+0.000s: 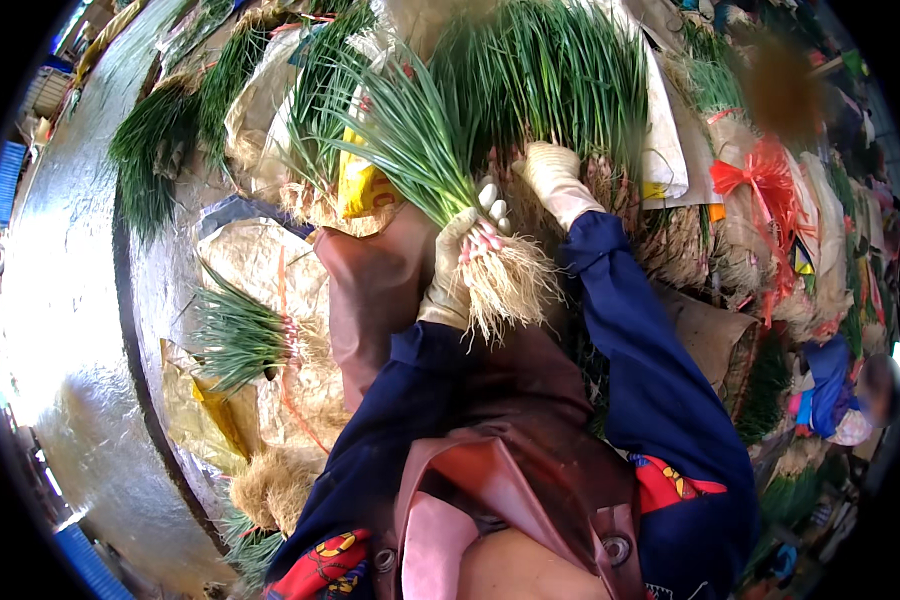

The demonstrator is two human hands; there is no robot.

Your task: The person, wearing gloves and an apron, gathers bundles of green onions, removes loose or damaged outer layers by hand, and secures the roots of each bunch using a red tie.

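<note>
My left hand (450,262), in a pale glove, is closed round a bunch of spring onions (483,240). Its green leaves fan up and to the left, with pink-white bulbs and a tangle of pale roots hanging over my lap. Beyond it my right hand (558,180), also gloved, lies against the lower stems of a large heap of spring onions (570,80). Its fingers curl in among those stems, with the tips hidden from view. A brown apron (375,290) covers my legs beneath the held bunch.
To the left a smaller spring onion bunch (245,330) lies on pale sacking (300,390). A wet grey floor strip (80,330) runs along that side. Red plastic ties (765,185) hang at the right beside more bundles. A yellow bag (362,185) lies ahead.
</note>
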